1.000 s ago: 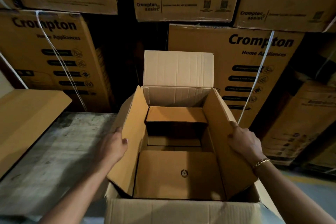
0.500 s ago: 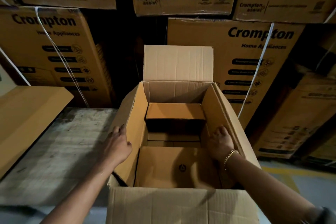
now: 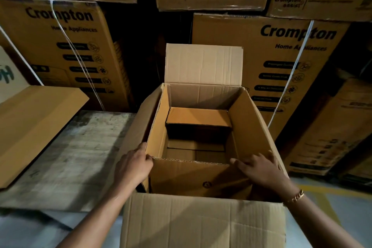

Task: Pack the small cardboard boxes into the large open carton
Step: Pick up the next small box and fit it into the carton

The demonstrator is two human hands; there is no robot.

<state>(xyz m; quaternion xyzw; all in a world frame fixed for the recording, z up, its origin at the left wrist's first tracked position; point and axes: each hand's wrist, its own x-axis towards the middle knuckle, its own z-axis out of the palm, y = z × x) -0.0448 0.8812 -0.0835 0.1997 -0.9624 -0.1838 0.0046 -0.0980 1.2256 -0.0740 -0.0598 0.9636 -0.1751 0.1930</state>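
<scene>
The large open carton (image 3: 247, 119) stands in front of me with all its flaps up. One small brown box (image 3: 198, 117) sits against its far wall. A second small box (image 3: 187, 177), marked with a small round logo, fills the near end. More cardboard shows low down between the two. My left hand (image 3: 132, 167) grips the far left corner of the near small box, beside the carton's left wall. My right hand (image 3: 259, 169) lies on its far right corner with the fingers spread; a bracelet is on that wrist.
Tall stacks of printed cartons (image 3: 281, 56) with white straps close off the back and both sides. A flat cardboard piece (image 3: 30, 127) juts in at the left over a worn grey platform (image 3: 70, 157). The floor at the right has a yellow line (image 3: 322, 197).
Both hands left the carton's side flaps. The right one went inside first, and now each is at a far corner of the near small box.
</scene>
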